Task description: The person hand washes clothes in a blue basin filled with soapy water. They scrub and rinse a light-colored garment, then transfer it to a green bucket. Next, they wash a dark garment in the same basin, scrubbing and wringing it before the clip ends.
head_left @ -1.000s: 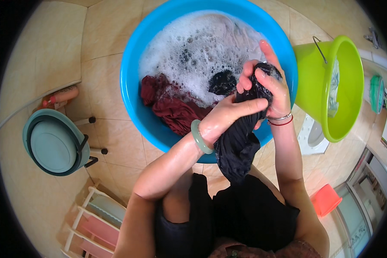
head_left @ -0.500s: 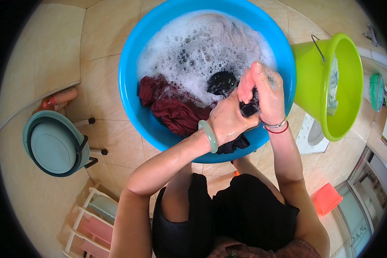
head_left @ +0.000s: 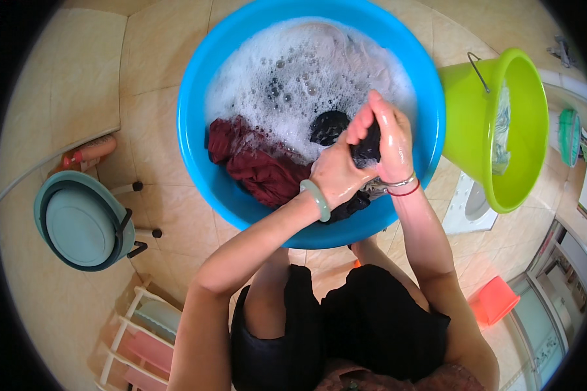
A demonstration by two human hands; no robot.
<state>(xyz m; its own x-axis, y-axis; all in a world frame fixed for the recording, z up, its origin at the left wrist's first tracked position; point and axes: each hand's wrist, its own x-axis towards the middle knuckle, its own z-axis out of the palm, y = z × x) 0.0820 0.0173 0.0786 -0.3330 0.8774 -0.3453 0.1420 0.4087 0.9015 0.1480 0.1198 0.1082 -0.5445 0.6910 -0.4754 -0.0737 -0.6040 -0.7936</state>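
Note:
A wide blue tub [head_left: 195, 186] holds soapy water and wet laundry. Over its near right part, my left hand [head_left: 336, 173], below a pale green bangle, is closed on a wet black cloth garment [head_left: 366, 148]. My right hand [head_left: 392, 143], with a silver bracelet and a red cord at the wrist, cups the same cloth from the right, fingers bent over it. Part of the cloth is hidden between the palms. A dark red garment [head_left: 261, 169] lies left of my hands, half in the suds. More black cloth [head_left: 331, 127] shows in the foam [head_left: 287, 72].
A lime green bucket [head_left: 466, 117] with some pale cloth inside stands tilted right of the tub. At the left are folded grey-green basins [head_left: 81, 221] and a pink bottle [head_left: 96, 150]. A white rack [head_left: 120, 332] is lower left, a coral bin [head_left: 494, 301] lower right.
Both hands have shifted a little left with the black cloth between them. More of the cloth shows between the palms now. The other laundry looks about the same.

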